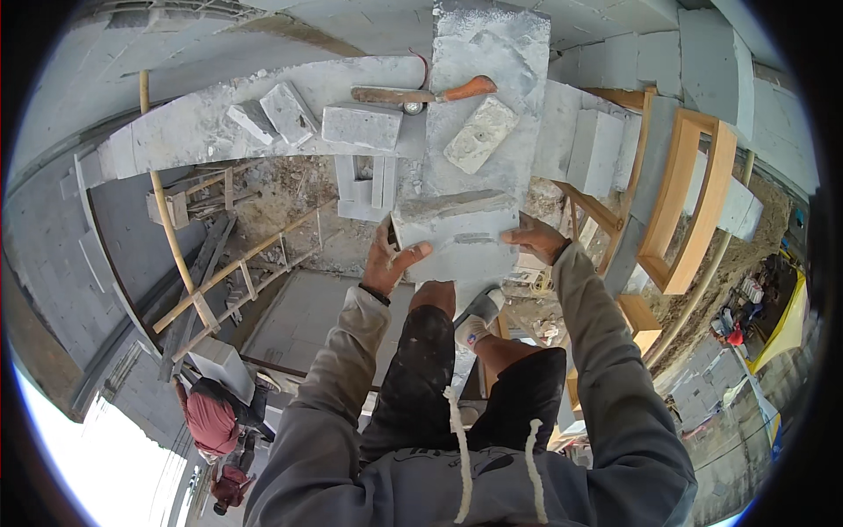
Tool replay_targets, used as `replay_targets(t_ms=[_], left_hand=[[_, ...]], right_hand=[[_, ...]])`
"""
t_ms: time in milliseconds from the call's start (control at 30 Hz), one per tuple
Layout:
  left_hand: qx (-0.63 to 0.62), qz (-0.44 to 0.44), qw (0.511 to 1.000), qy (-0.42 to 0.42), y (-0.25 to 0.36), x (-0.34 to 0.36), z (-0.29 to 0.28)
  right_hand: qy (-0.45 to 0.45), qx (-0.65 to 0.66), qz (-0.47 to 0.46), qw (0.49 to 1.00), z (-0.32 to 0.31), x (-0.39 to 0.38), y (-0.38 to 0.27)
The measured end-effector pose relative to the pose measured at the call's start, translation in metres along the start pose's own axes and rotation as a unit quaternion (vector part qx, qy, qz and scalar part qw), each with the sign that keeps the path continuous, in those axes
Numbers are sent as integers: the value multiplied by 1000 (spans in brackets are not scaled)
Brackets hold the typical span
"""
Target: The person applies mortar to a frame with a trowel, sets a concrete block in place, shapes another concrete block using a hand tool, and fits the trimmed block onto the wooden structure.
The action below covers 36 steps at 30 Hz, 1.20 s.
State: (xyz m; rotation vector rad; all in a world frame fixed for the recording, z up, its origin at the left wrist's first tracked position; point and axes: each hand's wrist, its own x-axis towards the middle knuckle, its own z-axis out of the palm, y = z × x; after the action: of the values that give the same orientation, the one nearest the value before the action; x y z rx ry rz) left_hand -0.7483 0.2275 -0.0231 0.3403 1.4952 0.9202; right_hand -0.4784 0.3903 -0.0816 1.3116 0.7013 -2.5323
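Observation:
My left hand point(395, 259) and my right hand point(536, 237) grip opposite ends of a grey block point(457, 228) with rough mortar along its far edge, held over my knees at the near end of a dusty grey slab point(479, 176). Beyond it a whitish brick point(481, 133) lies at an angle. A long-bladed hand tool point(467, 86) with an orange handle rests behind that, beside a small metal object point(413, 108). To the left on the ledge point(202, 105) sit a grey block point(360, 126) and smaller pieces point(290, 114).
Wooden frames point(720, 176) and a grey block point(594, 149) stand at the right. A bamboo ladder point(248, 286) and rubble point(290, 202) lie below left. Two people point(215, 417) point(230, 487) are lower down at bottom left. A yellow sheet point(786, 321) shows at far right.

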Motion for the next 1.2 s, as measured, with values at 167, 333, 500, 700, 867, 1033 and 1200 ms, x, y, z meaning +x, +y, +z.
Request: replay_targets(t_ms=[167,333,500,700,867,1033,1200], left_hand=[[435,171,867,174,-31,39,-48],[476,233,834,150,-62,60,-76],[451,284,836,131,-94,64,-68],[467,404,785,56,-74,69,-15],[501,501,705,-46,-52,77,59],[554,528,627,-146,-77,110,140],[619,502,560,-228,-119,130,174]], right_hand=[[226,-568,-235,756,-55,176,-68],[333,-734,-369,463,-33,299,-110],[305,-818,-229,432,-35,312,-115],[328,-701,-308,553,-32,202,-93],[396,-488,-323,707,-77,37,-11],[473,-49,-374,796,-72,-21,141],[493,54,-367,787,-48,0,225]])
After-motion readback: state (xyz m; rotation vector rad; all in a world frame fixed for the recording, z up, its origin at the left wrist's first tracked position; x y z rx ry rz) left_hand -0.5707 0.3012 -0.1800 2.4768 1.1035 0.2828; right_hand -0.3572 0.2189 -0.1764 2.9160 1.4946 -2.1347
